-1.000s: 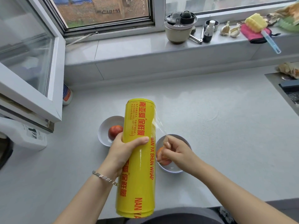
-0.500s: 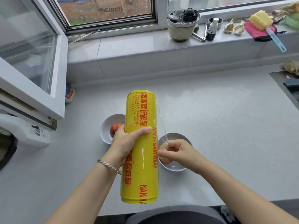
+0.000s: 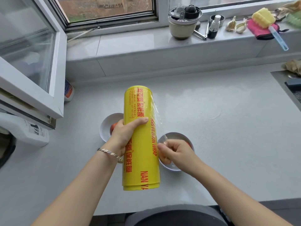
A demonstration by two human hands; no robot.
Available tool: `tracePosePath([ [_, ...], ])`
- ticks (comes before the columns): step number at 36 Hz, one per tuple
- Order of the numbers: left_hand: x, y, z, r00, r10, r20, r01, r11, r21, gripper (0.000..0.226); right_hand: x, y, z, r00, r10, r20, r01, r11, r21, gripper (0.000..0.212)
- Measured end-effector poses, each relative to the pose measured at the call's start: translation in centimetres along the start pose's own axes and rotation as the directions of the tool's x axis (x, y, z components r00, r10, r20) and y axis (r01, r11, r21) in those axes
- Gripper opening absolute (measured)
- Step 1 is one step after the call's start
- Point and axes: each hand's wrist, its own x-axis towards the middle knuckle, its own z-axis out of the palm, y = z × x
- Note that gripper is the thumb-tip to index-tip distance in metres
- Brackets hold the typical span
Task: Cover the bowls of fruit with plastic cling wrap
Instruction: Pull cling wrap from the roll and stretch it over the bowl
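My left hand (image 3: 125, 134) grips a big yellow roll of cling wrap (image 3: 140, 144), held nearly upright above the grey counter. A thin clear strip of film (image 3: 157, 121) peels off the roll's right side. My right hand (image 3: 175, 151) pinches the film's loose end just over the right white bowl (image 3: 177, 136), hiding most of the fruit inside. Behind the roll stands the left white bowl (image 3: 107, 124) with a red fruit (image 3: 113, 127), half hidden by my left hand.
An open window sash (image 3: 32, 75) juts over the counter at left, with a white appliance (image 3: 27, 132) below it. The sill holds a pot (image 3: 183, 23), a small bottle (image 3: 214, 27), garlic and a yellow sponge brush (image 3: 267, 22). A sink edge (image 3: 286, 84) lies at right.
The roll has risen and tilted a little more upright. My right hand has moved slightly toward the roll's side, with the film's loose end still pinched over the right bowl.
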Motion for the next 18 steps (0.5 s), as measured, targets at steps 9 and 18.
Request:
tracePosePath([
  [9, -0.5, -0.5, 1.7, 0.952, 0.191, -0.237, -0.194, 0.981, 0.011, 0.102, -0.9, -1.2, 0.5, 1.0, 0.006, -0.023, -0.003, 0.994, 0.109, 0.007],
  [18, -2.3, -1.2, 1.1, 0.98, 0.167, 0.109, -0.142, 0.967, -0.211, 0.078, -0.4, -1.1, -1.1, 0.995, 0.073, -0.062, -0.049, 0.944, 0.327, 0.041],
])
